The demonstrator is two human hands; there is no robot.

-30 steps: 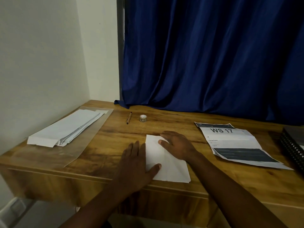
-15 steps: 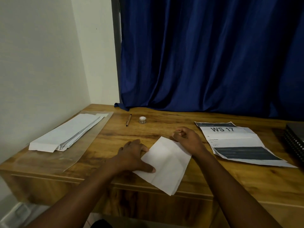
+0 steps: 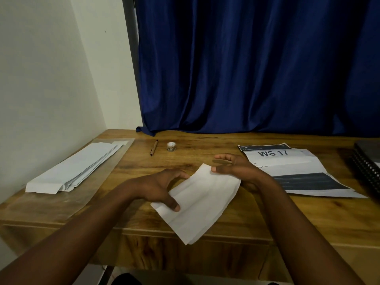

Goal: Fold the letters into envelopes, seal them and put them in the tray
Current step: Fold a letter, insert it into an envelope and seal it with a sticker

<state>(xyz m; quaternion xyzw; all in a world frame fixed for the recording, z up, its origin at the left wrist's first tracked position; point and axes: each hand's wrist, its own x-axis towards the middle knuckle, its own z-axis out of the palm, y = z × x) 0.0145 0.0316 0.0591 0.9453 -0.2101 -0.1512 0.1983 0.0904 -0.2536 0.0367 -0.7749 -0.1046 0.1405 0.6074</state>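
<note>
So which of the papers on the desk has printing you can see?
The unfolded sheet at the right, headed "WS 17" with dark bands. The folded letter in both hands and the envelope stack at the left show plain white.

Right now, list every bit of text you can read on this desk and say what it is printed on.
"WS 17": large bold print near the top of the unfolded printed sheet lying right of the hands.
"2A": small print lower on that sheet, only just legible.
The dark header strip and remaining small lines on that sheet: too blurred to read.
Folded letter, envelope stack, pen, sticker roll: no readable text.
</note>
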